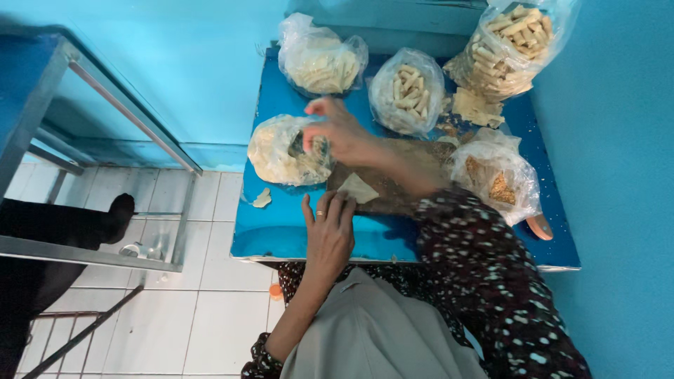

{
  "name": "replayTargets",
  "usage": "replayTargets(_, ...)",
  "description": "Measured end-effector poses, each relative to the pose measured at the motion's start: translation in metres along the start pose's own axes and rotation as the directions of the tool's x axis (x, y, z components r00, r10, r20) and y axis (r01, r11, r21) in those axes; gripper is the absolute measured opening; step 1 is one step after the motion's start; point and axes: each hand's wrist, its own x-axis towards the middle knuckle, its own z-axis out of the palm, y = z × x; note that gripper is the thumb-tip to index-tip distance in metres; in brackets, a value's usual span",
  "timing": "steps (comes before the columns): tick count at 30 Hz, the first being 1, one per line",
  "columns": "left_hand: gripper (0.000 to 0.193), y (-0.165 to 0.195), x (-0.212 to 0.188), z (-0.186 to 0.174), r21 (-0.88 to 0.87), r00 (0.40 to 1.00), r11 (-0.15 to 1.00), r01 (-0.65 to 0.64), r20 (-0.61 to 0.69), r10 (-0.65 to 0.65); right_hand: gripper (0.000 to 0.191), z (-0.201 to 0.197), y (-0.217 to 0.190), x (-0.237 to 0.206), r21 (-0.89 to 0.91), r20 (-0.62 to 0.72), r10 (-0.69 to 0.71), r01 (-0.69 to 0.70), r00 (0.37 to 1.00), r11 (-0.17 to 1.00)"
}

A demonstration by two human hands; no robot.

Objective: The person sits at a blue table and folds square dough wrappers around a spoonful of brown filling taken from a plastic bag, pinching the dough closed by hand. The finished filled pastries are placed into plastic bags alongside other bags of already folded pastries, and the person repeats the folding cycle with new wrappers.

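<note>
Right hand [340, 130] is out over the clear plastic bag of wrappers [288, 151] near the counter's [281, 235] left edge, fingers loosely curled, tips dipping into the bag's open mouth; it is blurred, so whether it has pinched a sheet free I can't tell. Bag's mouth is turned up and toward the person, so it is easy to reach from the front edge.

Left hand [328, 228] lies near the front edge, palm down, fingers spread flat, holding nothing, fingertips just beside the pale folded wrapper [358, 188] on the wooden board [393, 182]. That flat hand looks like a steadying rest, close enough to pin the sheet.

The wrapper itself: thin, cream-coloured, roughly triangular, lying flat on the board's near-left corner. A small torn scrap [262, 198] sits on the bare blue surface left of it, apart from the board.

Along the back edge, three more bags: one of flat pale sheets [321, 60] at back left, one of finished pale rolls [407, 95] in the middle, a bigger bag of rolls [509, 45] at the back right corner. Toward the right edge, a bag of brown crumbly filling [495, 182], right next to the board.
</note>
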Motion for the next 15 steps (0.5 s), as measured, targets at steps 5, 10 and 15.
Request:
replayTargets(5, 0.045, -0.001, 0.000, -0.001, 0.008, 1.000, 1.000, -0.009, 0.006, 0.009, 0.058, -0.030, -0.002, -0.074, 0.165, 0.155, 0.190, -0.215, 0.969, 0.963)
replayTargets(10, 0.039, 0.000, 0.002, 0.000, -0.009, 1.000, 1.000, -0.006, 0.009, 0.006, 0.045, -0.012, -0.011, -0.117, -0.033, -0.011, 0.231, -0.231, 0.973, 0.972)
replayTargets(15, 0.036, 0.001, 0.003, 0.000, 0.006, 1.000, 1.000, -0.006, 0.009, 0.006, 0.031, 0.008, -0.019, -0.128, -0.067, -0.129, 0.240, -0.249, 0.962, 0.966)
